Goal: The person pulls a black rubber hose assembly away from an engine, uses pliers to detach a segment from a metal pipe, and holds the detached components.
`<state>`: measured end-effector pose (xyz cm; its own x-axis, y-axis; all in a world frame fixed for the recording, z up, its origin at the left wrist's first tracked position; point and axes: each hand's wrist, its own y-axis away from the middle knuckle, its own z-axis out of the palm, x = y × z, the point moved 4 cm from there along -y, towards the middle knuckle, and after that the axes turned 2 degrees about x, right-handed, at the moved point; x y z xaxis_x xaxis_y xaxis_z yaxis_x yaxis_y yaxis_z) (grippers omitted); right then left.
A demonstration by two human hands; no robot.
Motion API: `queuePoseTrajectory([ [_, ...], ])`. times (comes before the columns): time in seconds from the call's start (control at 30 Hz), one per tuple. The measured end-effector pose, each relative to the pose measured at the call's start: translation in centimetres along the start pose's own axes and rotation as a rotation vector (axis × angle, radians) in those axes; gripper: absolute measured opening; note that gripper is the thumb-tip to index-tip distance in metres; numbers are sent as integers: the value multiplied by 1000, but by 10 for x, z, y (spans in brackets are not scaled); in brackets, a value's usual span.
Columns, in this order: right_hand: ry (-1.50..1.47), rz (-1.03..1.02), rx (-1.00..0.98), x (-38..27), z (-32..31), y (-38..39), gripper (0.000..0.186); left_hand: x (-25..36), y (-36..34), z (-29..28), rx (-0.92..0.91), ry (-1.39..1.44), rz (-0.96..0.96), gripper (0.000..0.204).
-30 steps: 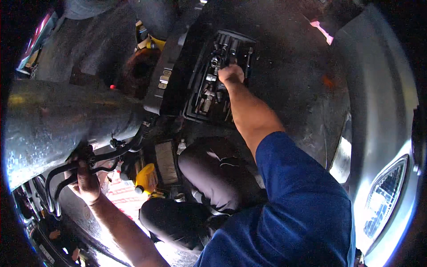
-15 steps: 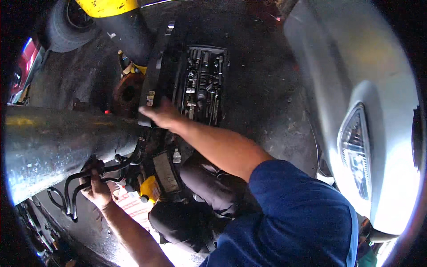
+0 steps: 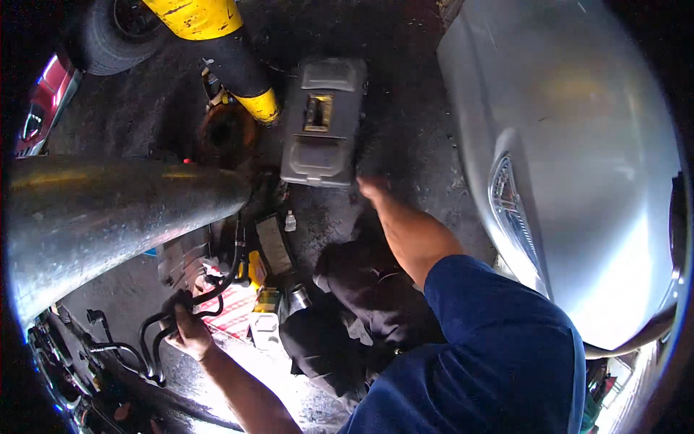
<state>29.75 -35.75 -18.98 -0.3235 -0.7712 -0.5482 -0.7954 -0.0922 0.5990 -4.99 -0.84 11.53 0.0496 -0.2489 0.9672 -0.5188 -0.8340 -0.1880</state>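
My left hand [image 3: 189, 333] grips a bundle of black curved hoses [image 3: 148, 347] and a dark fitting among them, beneath a large metal cylinder [image 3: 108, 210] on the left. My right hand [image 3: 370, 186] is beside the lower right corner of a dark grey plastic toolbox [image 3: 318, 155], whose lid is down. Its fingers are smeared by motion, so whether they touch the box cannot be made out. A small clear bottle [image 3: 290, 221] stands below the box.
A silver car body with a lamp [image 3: 517, 217] fills the right side. A yellow-and-black post [image 3: 217, 58], a tyre [image 3: 123, 36], a rusty round part [image 3: 224, 130] and a red car [image 3: 50, 105] are at upper left. Oil jugs and cardboard lie by my knees.
The toolbox lid has swung shut over the sockets. My right hand went left to the lid, then back right. My left hand and hoses moved down and right in view.
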Motion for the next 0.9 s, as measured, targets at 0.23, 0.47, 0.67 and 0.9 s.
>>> queuePoseTrajectory([
  [0.23, 304, 29, -461, -27, -6, 96, 66, 22, 44, -21, 86, 0, -193, 20],
  [0.47, 511, -292, -408, -18, -26, 171, 65, 78, 47, 30, -94, -86, -258, 20],
  [0.67, 375, -280, -306, -43, -90, 302, 58, 103, 78, 34, -155, -191, -257, 20],
  [0.9, 277, -278, -242, -53, -206, 452, 53, 128, 87, 57, -566, 52, 123, 19],
])
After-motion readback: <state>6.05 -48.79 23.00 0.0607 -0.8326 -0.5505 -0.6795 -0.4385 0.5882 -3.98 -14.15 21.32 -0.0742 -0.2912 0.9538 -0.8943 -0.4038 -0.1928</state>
